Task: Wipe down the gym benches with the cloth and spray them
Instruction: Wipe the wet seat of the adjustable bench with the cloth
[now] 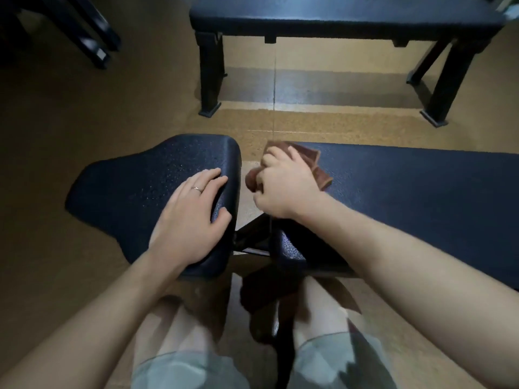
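Observation:
A black padded bench stands right below me, split into a seat pad (134, 186) on the left and a long back pad (407, 197) on the right. Small droplets glisten on the seat pad. My left hand (193, 211) rests flat on the seat pad's right edge, fingers straight, a ring on one finger. My right hand (283, 186) grips a brown cloth (311, 164) bunched at the near-left end of the back pad, over the gap between the pads. No spray bottle is in view.
A second black flat bench (337, 21) stands across the tan floor ahead, its legs (210, 80) planted on the floor. Dark metal equipment legs (95, 43) show at the top left. The bench frame (252, 237) and my knees are below the pads.

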`<state>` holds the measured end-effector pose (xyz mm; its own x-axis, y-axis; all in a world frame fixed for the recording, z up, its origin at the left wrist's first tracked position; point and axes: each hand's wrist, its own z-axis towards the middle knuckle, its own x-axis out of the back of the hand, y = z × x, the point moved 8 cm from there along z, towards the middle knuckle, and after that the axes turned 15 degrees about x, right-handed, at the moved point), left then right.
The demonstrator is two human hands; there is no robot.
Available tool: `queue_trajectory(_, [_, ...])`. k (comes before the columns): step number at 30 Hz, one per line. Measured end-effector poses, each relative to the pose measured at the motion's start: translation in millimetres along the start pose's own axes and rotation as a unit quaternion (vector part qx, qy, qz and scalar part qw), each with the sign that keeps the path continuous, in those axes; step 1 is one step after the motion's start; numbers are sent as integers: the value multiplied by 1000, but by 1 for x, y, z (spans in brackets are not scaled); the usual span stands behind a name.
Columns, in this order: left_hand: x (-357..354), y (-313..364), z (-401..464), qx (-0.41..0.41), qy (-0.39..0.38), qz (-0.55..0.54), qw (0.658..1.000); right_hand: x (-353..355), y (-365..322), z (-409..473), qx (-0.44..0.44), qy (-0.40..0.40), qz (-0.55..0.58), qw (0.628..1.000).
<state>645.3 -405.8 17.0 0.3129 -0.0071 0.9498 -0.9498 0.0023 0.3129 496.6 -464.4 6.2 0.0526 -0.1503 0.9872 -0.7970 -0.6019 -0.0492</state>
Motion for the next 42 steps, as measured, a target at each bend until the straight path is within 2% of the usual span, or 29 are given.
queue_trajectory(3, [-1, 0, 1, 9, -5, -3, 1000, 0, 32, 26, -49, 30, 5, 998])
queue_trajectory(5, [-1, 0, 1, 18, -6, -1, 1000, -4, 29, 20, -67, 55, -2, 996])
queue_trajectory(8, [-1, 0, 1, 32, -7, 5, 999, -6, -2, -16, -36, 110, 22, 993])
queue_trajectory(13, [-1, 2, 1, 35, -8, 3, 999, -18, -56, -89, 31, 101, 68, 992])
queue_trajectory(17, [-3, 1, -2, 25, -3, 2, 1000, -13, -32, -67, 47, 112, 66, 990])
queue_trajectory(21, [-6, 2, -2, 13, -5, 8, 1000, -1, 33, 6, -36, 115, 42, 992])
queue_trajectory(23, [-6, 1, -1, 12, -6, 6, 1000, -5, 44, 17, -85, 102, 37, 990])
queue_trajectory(27, [-7, 0, -1, -3, 1, 16, 1000, -10, -4, -38, -126, 148, 35, 980])
queue_trajectory(32, [-8, -2, -2, -29, 3, 25, 999, -31, -73, -103, -142, 152, 8, 978])
queue_trajectory(37, [-5, -3, -1, -38, -5, 13, 999, -25, -71, -112, -157, 182, -14, 971])
queue_trajectory(42, [-6, -3, 1, -48, -7, 26, 998, -15, -42, -92, -238, 198, 22, 950])
